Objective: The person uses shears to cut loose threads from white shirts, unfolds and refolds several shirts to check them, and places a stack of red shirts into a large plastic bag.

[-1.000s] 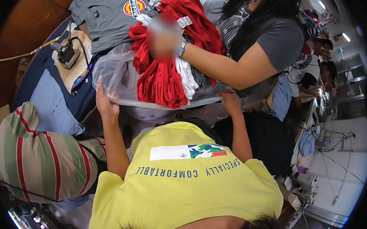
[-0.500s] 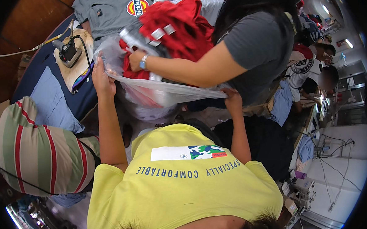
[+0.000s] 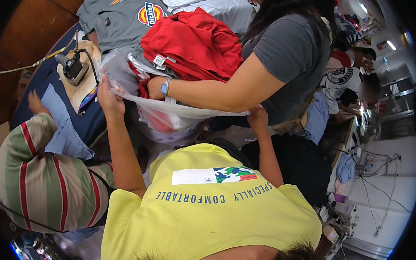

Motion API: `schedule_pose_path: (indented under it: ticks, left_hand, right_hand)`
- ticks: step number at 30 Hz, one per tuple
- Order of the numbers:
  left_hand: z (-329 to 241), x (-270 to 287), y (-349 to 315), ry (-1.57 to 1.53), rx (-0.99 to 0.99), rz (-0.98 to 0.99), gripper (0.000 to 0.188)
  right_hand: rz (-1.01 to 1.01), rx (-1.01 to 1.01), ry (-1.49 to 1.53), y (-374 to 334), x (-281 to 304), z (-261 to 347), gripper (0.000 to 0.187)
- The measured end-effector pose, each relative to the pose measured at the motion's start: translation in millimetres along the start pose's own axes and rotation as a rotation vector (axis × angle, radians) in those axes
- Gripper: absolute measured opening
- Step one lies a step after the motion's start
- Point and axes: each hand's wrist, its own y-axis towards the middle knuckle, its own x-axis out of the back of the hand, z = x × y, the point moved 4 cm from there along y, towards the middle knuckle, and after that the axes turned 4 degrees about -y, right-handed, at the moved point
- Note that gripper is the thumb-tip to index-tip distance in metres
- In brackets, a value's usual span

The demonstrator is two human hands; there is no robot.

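A clear bag (image 3: 183, 107) is held stretched at the near edge of the navy counter (image 3: 93, 125). Red clothes (image 3: 193, 42) are piled just beyond it; a grey shirt (image 3: 116, 23) is spread toward the far edge. An iron (image 3: 73, 70) is set near the left edge. The bag's rim is gripped by the left hand (image 3: 111, 98) and, opposite, the right hand (image 3: 258, 115); its mouth is entered by a co-worker's hand (image 3: 156, 88).

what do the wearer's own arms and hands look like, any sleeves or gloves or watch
The left hand and right hand are bare, with no gloves, and no watch shows on either wrist. The forearms are uncovered; short, plain yellow sleeves of a yellow shirt cover the upper arms.
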Motion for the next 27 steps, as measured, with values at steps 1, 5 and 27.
schedule_pose_path:
  ticks: [1,5,27]
  left_hand:
    - [2.9,-0.4,-0.7,0.008,0.002,-0.018,0.032]
    - [1.7,1.3,-3.4,-0.017,0.004,-0.044,0.032]
    - [10.0,10.1,8.3,-0.018,0.015,-0.069,0.033]
  right_hand:
    - [-0.004,0.008,0.003,0.1,-0.5,-0.4,0.023]
    - [0.022,-0.001,0.055,-0.8,-0.1,-5.4,0.030]
    - [0.027,-0.026,0.127,-3.7,-9.9,-6.4,0.023]
